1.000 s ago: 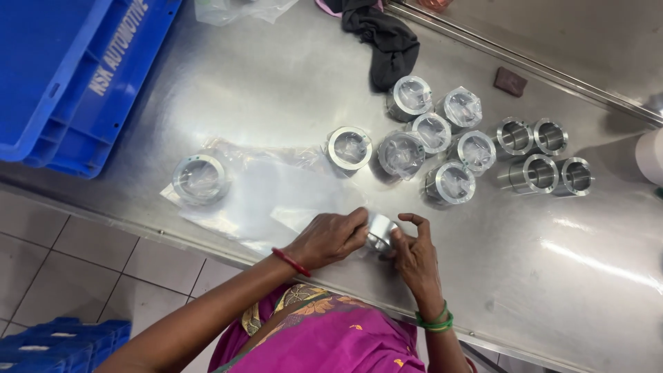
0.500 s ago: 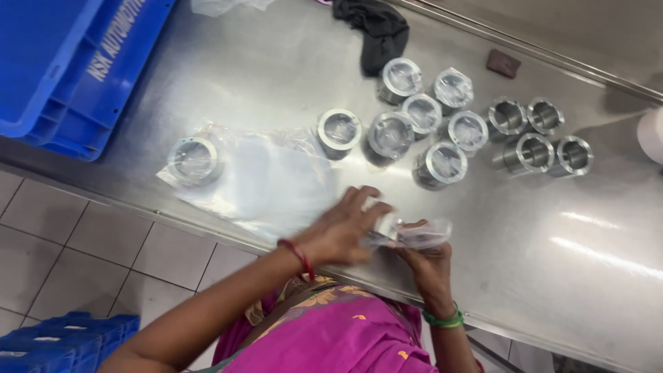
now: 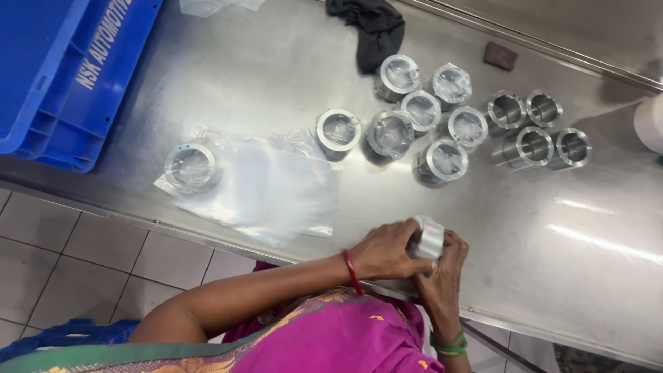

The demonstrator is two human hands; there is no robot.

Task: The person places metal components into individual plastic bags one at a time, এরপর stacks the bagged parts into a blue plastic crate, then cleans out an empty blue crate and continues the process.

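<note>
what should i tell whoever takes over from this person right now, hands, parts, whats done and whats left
Left hand and right hand: both closed on one metal ring part in clear plastic, at the table's near edge.
Done: six wrapped parts clustered mid-table.
Left: four bare metal parts to their right. One more part sits on the stack of clear bags.
Blue crate at far left.

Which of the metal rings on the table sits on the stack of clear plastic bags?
The lone metal ring at far left, resting on the stack of clear plastic bags. The other wrapped rings and bare rings cluster on bare steel table.
</note>
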